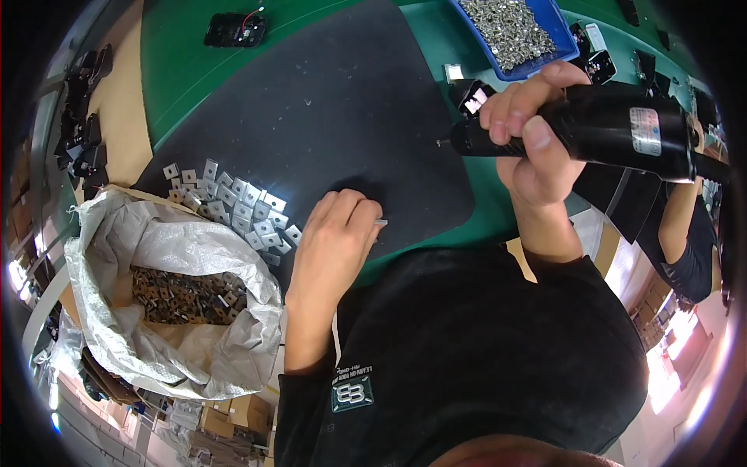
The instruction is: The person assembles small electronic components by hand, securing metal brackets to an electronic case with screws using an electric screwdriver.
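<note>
My right hand (537, 144) is wrapped round a black electric screwdriver (607, 128). The tool lies level in the air, its bit pointing left over the dark mat's right side. Low over the mat's near edge, my left hand (338, 229) is closed with the knuckles up. The edge of a small silver metal plate (380, 222) shows beside its fingers; the rest of that piece is hidden. Left of this hand, several square metal plates with centre holes (243, 204) lie in a loose heap on the dark mat (327, 101).
An open white woven sack (261, 311) full of small metal pieces (183, 300) stands at near left. A blue bin (506, 76) of screws (510, 35) sits at the far right. A black housing with a red wire (235, 29) lies far left. Another person's arm (681, 214) shows at right.
</note>
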Tool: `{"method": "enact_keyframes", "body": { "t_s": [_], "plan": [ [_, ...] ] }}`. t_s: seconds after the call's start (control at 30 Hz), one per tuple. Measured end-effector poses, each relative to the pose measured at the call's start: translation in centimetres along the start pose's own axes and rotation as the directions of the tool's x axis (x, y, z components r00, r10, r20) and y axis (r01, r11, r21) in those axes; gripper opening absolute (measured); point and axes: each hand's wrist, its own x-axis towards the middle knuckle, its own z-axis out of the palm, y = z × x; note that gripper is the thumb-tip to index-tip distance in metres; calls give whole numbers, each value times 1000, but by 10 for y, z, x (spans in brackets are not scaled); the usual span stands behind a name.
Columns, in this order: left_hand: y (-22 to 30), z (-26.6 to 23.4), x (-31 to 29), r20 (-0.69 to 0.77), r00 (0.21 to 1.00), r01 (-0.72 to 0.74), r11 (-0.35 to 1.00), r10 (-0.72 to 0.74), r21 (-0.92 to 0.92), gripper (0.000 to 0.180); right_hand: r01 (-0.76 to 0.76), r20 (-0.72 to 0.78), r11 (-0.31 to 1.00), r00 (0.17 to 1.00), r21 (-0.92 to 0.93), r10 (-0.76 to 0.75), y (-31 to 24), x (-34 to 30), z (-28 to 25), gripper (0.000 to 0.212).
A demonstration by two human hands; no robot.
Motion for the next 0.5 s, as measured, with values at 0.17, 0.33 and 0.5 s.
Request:
{"method": "enact_keyframes", "body": {
  "t_s": [0.17,0.33,0.5],
  "plan": [
    [-2,-29,29,-343,931,156,986,-126,59,20,-9,-28,995,1000,99,11,-14,3,-1,51],
    [-40,-76,76,-626,703,320,936,-337,-145,18,-58,61,988,997,143,50,-22,9,-8,54],
    [-92,-98,112,-703,593,359,910,-393,-206,20,-124,31,984,992,130,121,-23,7,-4,55]
  ]
}}
